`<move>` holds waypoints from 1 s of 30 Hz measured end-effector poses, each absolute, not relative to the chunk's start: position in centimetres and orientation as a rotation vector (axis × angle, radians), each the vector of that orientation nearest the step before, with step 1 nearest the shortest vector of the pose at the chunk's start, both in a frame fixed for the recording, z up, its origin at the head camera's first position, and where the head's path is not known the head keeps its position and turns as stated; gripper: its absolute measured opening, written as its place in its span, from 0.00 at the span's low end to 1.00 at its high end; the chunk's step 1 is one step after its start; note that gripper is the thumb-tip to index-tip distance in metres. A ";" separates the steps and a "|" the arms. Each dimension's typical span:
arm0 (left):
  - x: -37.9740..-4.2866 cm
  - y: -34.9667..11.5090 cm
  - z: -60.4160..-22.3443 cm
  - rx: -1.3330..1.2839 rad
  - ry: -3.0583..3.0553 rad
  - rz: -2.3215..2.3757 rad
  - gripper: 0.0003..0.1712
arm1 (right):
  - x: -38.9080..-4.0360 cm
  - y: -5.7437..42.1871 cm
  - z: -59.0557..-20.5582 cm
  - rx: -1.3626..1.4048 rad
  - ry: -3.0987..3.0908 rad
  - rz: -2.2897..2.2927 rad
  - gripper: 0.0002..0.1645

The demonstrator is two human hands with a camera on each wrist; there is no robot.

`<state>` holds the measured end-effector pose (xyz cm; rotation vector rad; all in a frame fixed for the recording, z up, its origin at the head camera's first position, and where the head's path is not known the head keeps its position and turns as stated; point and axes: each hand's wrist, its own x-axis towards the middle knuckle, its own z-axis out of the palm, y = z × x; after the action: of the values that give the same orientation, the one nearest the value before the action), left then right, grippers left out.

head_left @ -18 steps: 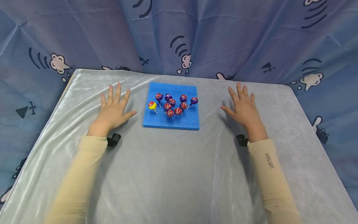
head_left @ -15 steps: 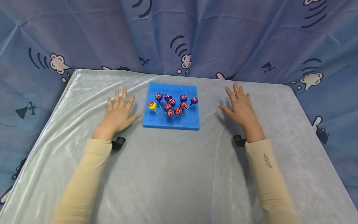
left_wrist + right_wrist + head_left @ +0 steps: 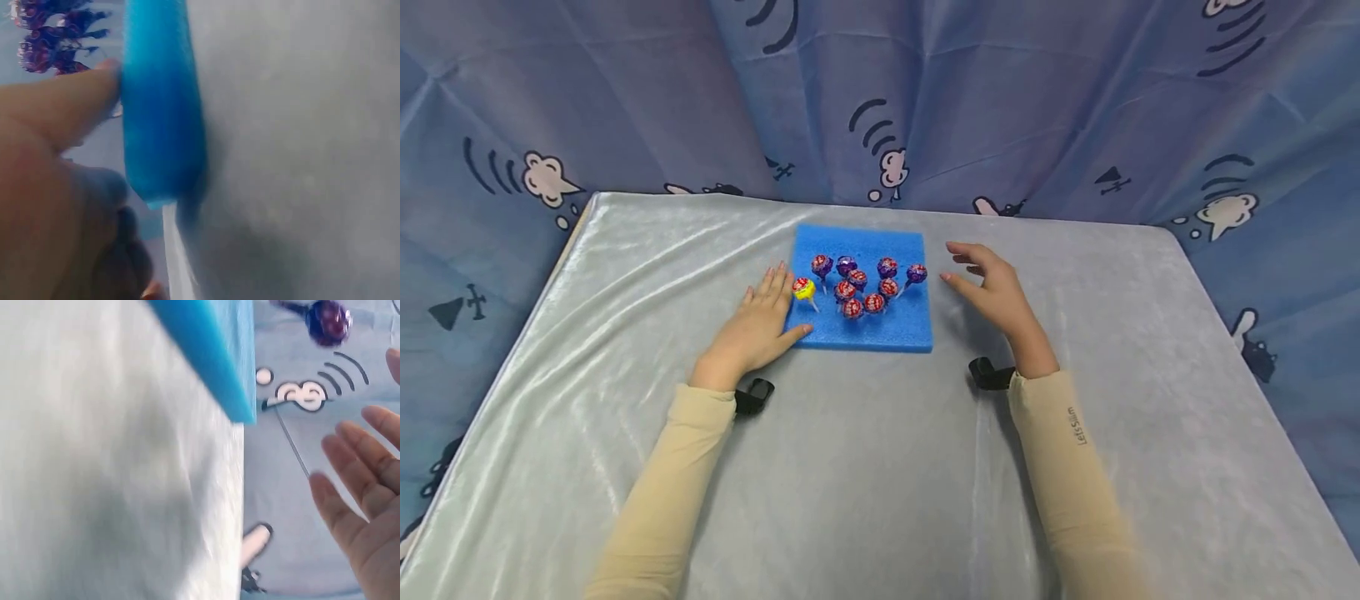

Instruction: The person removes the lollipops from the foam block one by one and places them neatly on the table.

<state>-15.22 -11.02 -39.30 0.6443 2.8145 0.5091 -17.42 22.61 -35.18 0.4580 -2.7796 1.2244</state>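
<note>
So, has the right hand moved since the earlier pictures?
Yes: in the head view, the right hand has come leftward, closer to the blue foam board, with a gap still showing between them.

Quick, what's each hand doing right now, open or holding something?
Left hand: open, fingers straight, at the blue foam board's left edge.
Right hand: open, holding nothing, right of the board.
</note>
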 end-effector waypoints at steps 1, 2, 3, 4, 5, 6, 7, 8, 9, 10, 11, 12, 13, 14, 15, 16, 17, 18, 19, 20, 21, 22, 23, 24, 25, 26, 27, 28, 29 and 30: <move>-15.2 -11.1 -39.4 0.654 2.796 0.530 0.47 | -17.6 22.2 -35.4 0.443 -2.764 1.320 0.27; -15.2 -11.2 -39.6 0.664 2.780 0.539 0.46 | -17.7 22.0 -35.7 0.434 -2.741 1.414 0.26; -15.2 -11.2 -39.7 0.674 2.767 0.553 0.45 | -17.9 21.8 -36.1 0.426 -2.712 1.503 0.25; -15.2 -11.3 -39.9 0.682 2.754 0.570 0.45 | -18.0 21.7 -36.4 0.423 -2.680 1.576 0.24; -15.3 -11.4 -40.0 0.686 2.745 0.581 0.44 | -18.1 21.6 -36.9 0.420 -2.639 1.660 0.23; -15.3 -11.4 -40.2 0.684 2.739 0.590 0.44 | -18.2 21.5 -37.3 0.415 -2.593 1.744 0.21; -15.3 -11.4 -40.3 0.685 2.735 0.595 0.44 | -18.3 21.4 -37.7 0.409 -2.541 1.830 0.20; -15.3 -11.4 -40.3 0.689 2.734 0.592 0.44 | -18.3 21.4 -38.2 0.396 -2.484 1.923 0.20; -15.3 -11.4 -40.4 0.694 2.731 0.594 0.45 | -18.3 21.3 -38.7 0.376 -2.422 2.019 0.19; -15.3 -11.3 -40.5 0.698 2.730 0.594 0.45 | -18.3 21.2 -39.1 0.353 -2.360 2.111 0.18; -15.4 -11.3 -40.5 0.702 2.731 0.595 0.45 | -18.3 21.0 -39.5 0.323 -2.293 2.202 0.17; -15.4 -11.3 -40.5 0.706 2.733 0.602 0.45 | -18.3 20.7 -39.8 0.304 -2.243 2.268 0.16; -15.4 -11.4 -40.6 0.710 2.738 0.607 0.45 | -18.3 20.5 -40.1 0.285 -2.200 2.319 0.15; -15.5 -11.4 -40.6 0.708 2.745 0.612 0.45 | -18.3 20.2 -40.3 0.274 -2.169 2.354 0.15; -15.5 -11.5 -40.5 0.703 2.754 0.617 0.45 | -18.5 19.8 -40.5 0.268 -2.151 2.371 0.15; -15.5 -11.5 -40.6 0.700 2.760 0.622 0.45 | -18.4 19.6 -40.6 0.259 -2.145 2.367 0.15; -15.5 -11.5 -40.5 0.695 2.765 0.627 0.45 | -18.4 19.5 -40.7 0.254 -2.143 2.358 0.15; -15.4 -11.5 -40.5 0.688 2.770 0.625 0.46 | -18.4 19.4 -40.7 0.250 -2.146 2.343 0.15; -15.4 -11.6 -40.4 0.681 2.775 0.618 0.46 | -18.4 19.3 -40.8 0.244 -2.150 2.326 0.15; -15.4 -11.6 -40.4 0.674 2.778 0.611 0.46 | -18.5 19.2 -40.8 0.240 -2.147 2.320 0.15; -15.3 -11.6 -40.3 0.672 2.778 0.608 0.46 | -18.5 19.1 -40.8 0.232 -2.144 2.317 0.15; -15.3 -11.6 -40.3 0.667 2.778 0.606 0.46 | -18.6 19.1 -40.8 0.228 -2.142 2.309 0.15; -15.3 -11.6 -40.3 0.665 2.779 0.603 0.47 | -18.6 19.1 -40.9 0.224 -2.133 2.310 0.15; -15.3 -11.5 -40.2 0.662 2.777 0.600 0.47 | -18.6 19.0 -40.9 0.221 -2.126 2.308 0.15; -15.4 -11.5 -40.2 0.661 2.776 0.600 0.47 | -18.6 19.0 -40.9 0.218 -2.117 2.308 0.15; -15.4 -11.4 -40.2 0.658 2.773 0.600 0.47 | -18.6 19.0 -41.0 0.217 -2.108 2.306 0.15; -15.4 -11.4 -40.1 0.657 2.770 0.601 0.46 | -18.6 19.0 -41.0 0.215 -2.104 2.295 0.16; -15.4 -11.4 -40.2 0.658 2.766 0.600 0.46 | -18.6 19.0 -41.1 0.212 -2.094 2.290 0.16; -15.4 -11.3 -40.2 0.658 2.763 0.598 0.47 | -18.5 19.0 -41.2 0.210 -2.082 2.289 0.16; -15.5 -11.3 -40.2 0.659 2.756 0.600 0.47 | -18.5 19.0 -41.3 0.208 -2.074 2.284 0.16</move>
<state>-15.47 -11.27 -40.18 0.6590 2.7558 0.6004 -18.47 18.96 -41.25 0.2081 -2.0737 2.2836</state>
